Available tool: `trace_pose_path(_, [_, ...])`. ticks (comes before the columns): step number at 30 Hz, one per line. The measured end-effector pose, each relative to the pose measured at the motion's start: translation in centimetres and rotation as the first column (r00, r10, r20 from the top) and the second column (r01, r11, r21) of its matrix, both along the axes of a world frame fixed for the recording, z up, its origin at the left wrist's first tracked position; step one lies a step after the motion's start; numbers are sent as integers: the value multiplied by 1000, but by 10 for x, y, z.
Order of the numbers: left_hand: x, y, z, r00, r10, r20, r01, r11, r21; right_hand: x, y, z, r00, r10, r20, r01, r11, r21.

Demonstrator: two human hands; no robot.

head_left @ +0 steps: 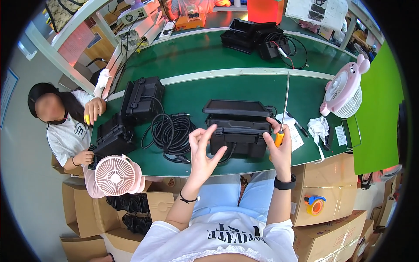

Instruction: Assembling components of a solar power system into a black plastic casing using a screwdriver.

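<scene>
Near the front edge of the green bench (187,89), a black case (240,134) sits between the two hands. The left hand (201,152) is at its left end, thumb and fingers spread apart – whether their tips touch it, I cannot tell. At its right end, the right hand (282,150) has its fingers curled around the orange handle of a screwdriver (279,139) – shaft pointing up, thumb and forefinger tips beside the case. Left of the case lies a coiled black cable (173,134).
</scene>
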State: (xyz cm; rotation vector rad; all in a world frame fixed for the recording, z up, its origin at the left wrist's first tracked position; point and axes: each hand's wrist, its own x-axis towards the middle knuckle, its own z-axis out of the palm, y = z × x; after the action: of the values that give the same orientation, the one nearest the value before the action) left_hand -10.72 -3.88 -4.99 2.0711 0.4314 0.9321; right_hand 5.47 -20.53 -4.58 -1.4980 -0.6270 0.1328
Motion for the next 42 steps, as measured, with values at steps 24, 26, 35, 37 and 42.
trace_pose_path(24, [10,2,-25,998,-29,55,27,999,44,-35,-12,2,991,69,-111,-48,983,180])
trace_pose_path(26, [10,2,-25,998,-29,51,27,998,51,-33,-10,0,999,12,-38,-8,994,105])
trace_pose_path(35, [10,4,-26,998,-26,55,25,999,22,-26,-1,-1,992,-92,83,85,993,80])
trace_pose_path(37, [12,2,-25,998,-27,57,27,1000,10,-29,-5,-3,993,-80,86,75,995,59])
trace_pose_path(42, [19,5,-38,963,3,269,40,987,-153,-30,1,-12,993,-99,-70,107,985,134])
